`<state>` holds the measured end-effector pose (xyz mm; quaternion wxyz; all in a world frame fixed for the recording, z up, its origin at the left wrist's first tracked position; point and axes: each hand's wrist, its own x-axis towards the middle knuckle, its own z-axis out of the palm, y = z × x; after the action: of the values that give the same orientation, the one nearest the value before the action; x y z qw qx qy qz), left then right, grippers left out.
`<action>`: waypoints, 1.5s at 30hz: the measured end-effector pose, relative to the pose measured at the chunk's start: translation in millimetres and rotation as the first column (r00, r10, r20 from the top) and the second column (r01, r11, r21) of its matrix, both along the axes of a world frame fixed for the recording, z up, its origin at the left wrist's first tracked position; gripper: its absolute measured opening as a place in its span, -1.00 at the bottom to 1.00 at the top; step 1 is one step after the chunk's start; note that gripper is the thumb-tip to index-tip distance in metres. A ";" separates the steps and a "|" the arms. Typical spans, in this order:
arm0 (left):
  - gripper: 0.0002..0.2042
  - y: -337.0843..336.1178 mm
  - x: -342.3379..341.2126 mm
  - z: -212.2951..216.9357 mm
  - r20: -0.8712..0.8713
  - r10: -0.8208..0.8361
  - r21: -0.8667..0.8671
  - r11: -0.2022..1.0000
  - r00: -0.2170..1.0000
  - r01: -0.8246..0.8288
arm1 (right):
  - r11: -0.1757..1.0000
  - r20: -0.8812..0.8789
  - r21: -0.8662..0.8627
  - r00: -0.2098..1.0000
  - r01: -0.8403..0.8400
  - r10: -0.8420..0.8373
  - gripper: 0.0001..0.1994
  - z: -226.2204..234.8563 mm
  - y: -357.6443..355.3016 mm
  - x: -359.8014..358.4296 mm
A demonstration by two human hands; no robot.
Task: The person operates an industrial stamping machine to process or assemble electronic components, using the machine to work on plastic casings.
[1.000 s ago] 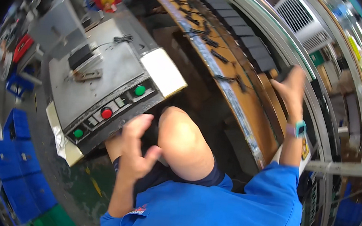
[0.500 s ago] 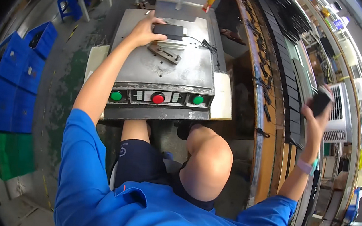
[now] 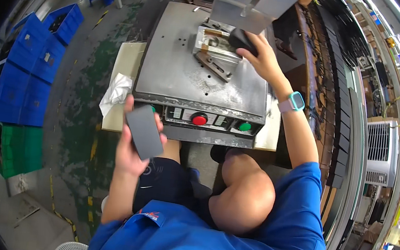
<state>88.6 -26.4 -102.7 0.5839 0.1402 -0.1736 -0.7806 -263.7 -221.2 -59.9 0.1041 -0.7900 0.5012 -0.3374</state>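
In front of the machine's left front corner, my left hand [image 3: 129, 152] holds a dark grey rectangular block [image 3: 145, 131], like a power adapter, broad face up. My right hand [image 3: 267, 65] grips a black block [image 3: 240, 40] of similar look by its near end. That block is tilted at the right end of a small metal fixture [image 3: 216, 53], which has a hollow in its top. I cannot tell whether the two touch. A slotted steel clamp bar [image 3: 213, 67] lies beside the fixture on the metal machine top [image 3: 167, 67].
A metal guard plate [image 3: 250, 5] stands over the fixture's far side. The front panel carries a red button [image 3: 199, 119] and a green button [image 3: 244, 126]. Crumpled white tissue [image 3: 117, 89] lies at left. Blue crates [image 3: 19, 40] stand farther left; a conveyor with black parts [image 3: 330, 85] runs along the right.
My left hand has drawn back from the fixture toward me, bringing its block along. My right hand has swung in from the far right to the fixture with the other block. My view has shifted.
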 end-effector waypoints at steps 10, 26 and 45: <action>-0.48 -3.6 -4.6 -36.5 0.787 0.310 -0.264 0.951 0.534 -0.162 | 0.988 -0.651 -0.142 0.758 -0.067 -0.043 -0.27 -1.2 -5.2 51.6; -0.46 -12.6 -116.0 99.9 0.625 0.468 -0.685 0.712 0.624 0.152 | 0.720 0.742 0.180 0.573 -0.670 0.348 -0.31 33.4 193.3 69.6; -0.59 95.5 -79.2 11.2 0.957 -0.053 -0.169 0.700 0.286 0.694 | -0.265 -0.587 -0.181 -0.320 0.947 -0.743 -0.46 117.2 647.7 -363.1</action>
<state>9.4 69.1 -91.5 0.1868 0.3117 -0.7120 -0.6009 -626.8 426.6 57.3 -0.1762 -0.1138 0.9770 0.0374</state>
